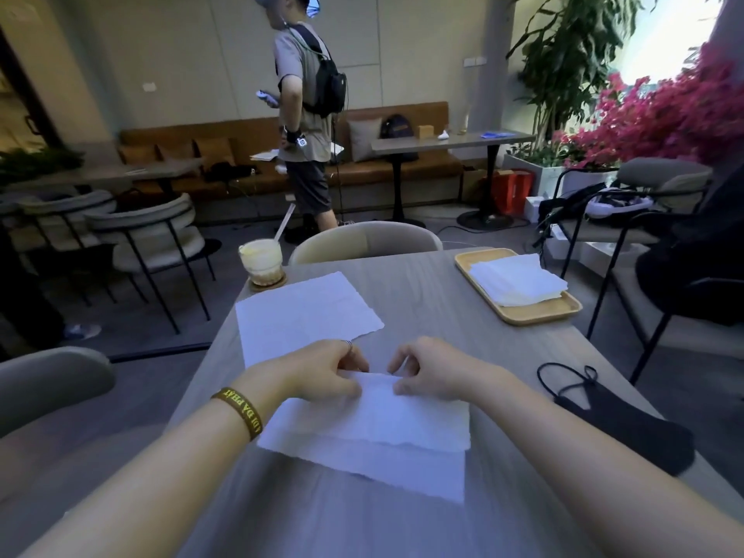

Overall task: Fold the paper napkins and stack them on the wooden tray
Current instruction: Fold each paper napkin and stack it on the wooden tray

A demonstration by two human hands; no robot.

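Note:
A white paper napkin (374,432) lies partly folded on the grey table (422,300) in front of me, its upper layer doubled over the lower one. My left hand (326,372) and my right hand (430,370) pinch its far edge side by side, fingers closed on the paper. A second napkin (302,312) lies flat and unfolded just beyond my left hand. At the far right of the table stands the wooden tray (539,314) holding a stack of folded napkins (517,281).
A glass drink with a straw (261,261) sits on a coaster at the far left corner. A black face mask (620,416) lies at the right edge. Chairs surround the table, and a person (308,114) walks past beyond it.

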